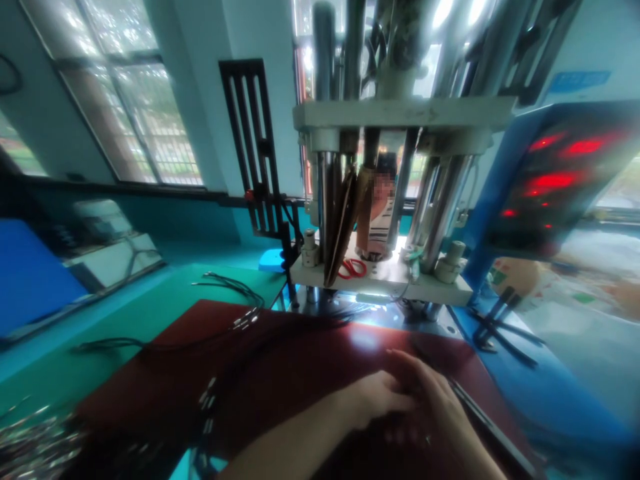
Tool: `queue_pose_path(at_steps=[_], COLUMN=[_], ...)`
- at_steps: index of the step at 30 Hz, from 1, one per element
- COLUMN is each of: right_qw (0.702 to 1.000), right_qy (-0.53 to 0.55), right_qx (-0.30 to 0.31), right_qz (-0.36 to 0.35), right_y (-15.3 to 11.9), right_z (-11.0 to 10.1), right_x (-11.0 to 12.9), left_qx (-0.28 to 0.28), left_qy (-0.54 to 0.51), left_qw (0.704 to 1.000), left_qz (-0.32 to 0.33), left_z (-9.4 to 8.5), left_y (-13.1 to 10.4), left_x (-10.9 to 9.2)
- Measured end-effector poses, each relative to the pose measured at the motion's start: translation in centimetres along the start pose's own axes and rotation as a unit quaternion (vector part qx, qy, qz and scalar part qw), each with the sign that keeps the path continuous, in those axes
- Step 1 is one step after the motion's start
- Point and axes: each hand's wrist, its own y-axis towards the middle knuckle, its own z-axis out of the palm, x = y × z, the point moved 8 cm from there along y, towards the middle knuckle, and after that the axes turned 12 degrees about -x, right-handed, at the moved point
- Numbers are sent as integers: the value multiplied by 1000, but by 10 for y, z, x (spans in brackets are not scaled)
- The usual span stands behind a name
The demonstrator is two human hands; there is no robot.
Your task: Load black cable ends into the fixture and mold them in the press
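Note:
My left hand (375, 399) reaches in from the bottom, above the dark red board (310, 380), its fingers bent toward my right hand (430, 387). The two hands meet or overlap, with the right one arching over from the right side. Both look closed at the fingertips, but blur and shadow hide whatever is between them. Left of the hands, dark cables (165, 348) with silvery ends (245, 321) run over the board. More cable ends (207, 400) lie nearer to me. Beyond the hands stands a press (400, 115) with metal columns.
Red-handled scissors (353, 269) lie on the press's lower plate (385, 277). A control box with red displays (555, 180) stands at right. Black cables (233, 283) rest on the green table (175, 293); many metal-ended pieces (35, 440) are at lower left. Someone's arm (383, 217) shows behind the press.

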Motion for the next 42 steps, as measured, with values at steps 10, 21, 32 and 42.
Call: queue_pose_path(at_steps=[10, 21, 32, 42], right_qw=[985, 874, 972, 674], right_qy=[-127, -424, -220, -712], right_qx=[103, 36, -21, -142], right_qz=[-61, -235, -82, -138], right_y=[-8, -41, -35, -28], right_z=[1, -50, -50, -128], right_x=[-1, -28, -3, -14], left_qx=[0, -103, -128, -156], left_qy=[-3, 34, 47, -16], left_qw=[1000, 994, 990, 987], left_qz=[30, 10, 28, 25], left_z=[10, -11, 2, -8], left_y=[1, 3, -13, -12], left_x=[0, 6, 6, -1])
